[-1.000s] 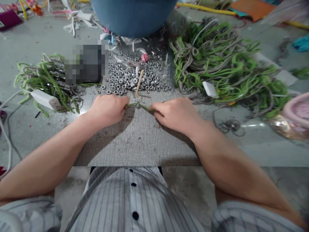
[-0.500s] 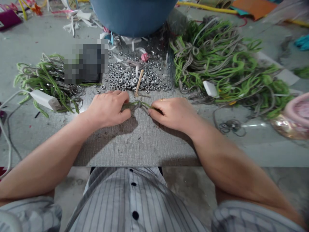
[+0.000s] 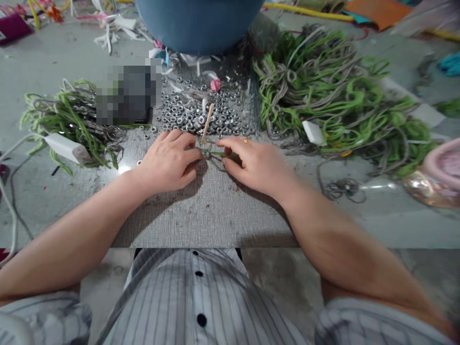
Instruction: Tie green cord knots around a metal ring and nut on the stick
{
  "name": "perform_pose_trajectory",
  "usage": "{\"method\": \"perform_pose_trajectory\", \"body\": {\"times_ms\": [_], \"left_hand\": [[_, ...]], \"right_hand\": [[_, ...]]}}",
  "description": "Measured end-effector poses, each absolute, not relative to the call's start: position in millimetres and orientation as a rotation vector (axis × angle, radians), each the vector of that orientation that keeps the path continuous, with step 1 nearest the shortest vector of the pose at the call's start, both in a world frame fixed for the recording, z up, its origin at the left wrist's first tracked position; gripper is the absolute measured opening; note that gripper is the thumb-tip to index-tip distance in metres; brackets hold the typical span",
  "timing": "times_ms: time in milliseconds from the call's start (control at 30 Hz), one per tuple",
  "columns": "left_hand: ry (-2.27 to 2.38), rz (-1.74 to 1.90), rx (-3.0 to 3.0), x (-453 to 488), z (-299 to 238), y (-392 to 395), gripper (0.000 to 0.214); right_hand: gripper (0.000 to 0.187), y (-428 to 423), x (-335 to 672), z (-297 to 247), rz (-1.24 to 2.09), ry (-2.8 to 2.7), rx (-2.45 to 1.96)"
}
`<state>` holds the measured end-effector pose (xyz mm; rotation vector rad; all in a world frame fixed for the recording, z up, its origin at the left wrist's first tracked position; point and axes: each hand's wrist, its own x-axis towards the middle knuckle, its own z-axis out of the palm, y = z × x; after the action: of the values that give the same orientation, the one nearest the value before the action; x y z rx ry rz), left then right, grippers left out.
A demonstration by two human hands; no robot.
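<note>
A short green and grey cord lies between my two hands, loosely knotted or crossed in the middle, just in front of a thin wooden stick that stands up at a tilt. My left hand is closed at the cord's left side, thumb and forefinger together, palm down. On the other side my right hand, a ring on one finger, holds the cord's right part between thumb and fingers. The cord's ends are hidden under the hands. Right behind them lies a spread of small metal nuts.
A large heap of green and grey cords lies at right. At left are a smaller bundle of cords with metal rings, a white plug-like block and a pixelated dark object. A blue tub stands behind the nuts.
My left hand has shifted right, closer to the knot. My right hand's fingers have lifted and parted slightly around the cord. A small shiny ring now shows beside my left wrist.
</note>
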<state>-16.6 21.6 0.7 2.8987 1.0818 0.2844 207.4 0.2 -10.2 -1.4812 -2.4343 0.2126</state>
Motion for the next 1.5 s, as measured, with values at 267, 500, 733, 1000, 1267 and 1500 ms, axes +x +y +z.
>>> {"method": "perform_pose_trajectory", "body": {"times_ms": [267, 500, 733, 1000, 1267, 1500], "left_hand": [[1.126, 0.193, 2.846, -13, 7, 20, 0.022], [1.101, 0.235, 2.882, -15, 4, 19, 0.030], [1.129, 0.081, 2.878, -13, 11, 19, 0.042], [1.138, 0.001, 2.872, -12, 20, 14, 0.050], [1.180, 0.201, 2.893, -13, 11, 19, 0.036], [1.156, 0.291, 2.885, -15, 5, 19, 0.027]], "right_hand": [[0.031, 0, 210, -12, 0.237, -2.499, -1.329], [0.028, 4, 211, -8, 0.198, -2.627, -1.332], [0.014, 3, 215, -4, 0.328, -2.692, -1.336], [0.033, 12, 212, -9, 0.277, -2.474, -1.324], [0.047, 23, 213, -27, 0.079, -2.459, -1.397], [0.048, 24, 210, -32, 0.006, -2.504, -1.498]]}}
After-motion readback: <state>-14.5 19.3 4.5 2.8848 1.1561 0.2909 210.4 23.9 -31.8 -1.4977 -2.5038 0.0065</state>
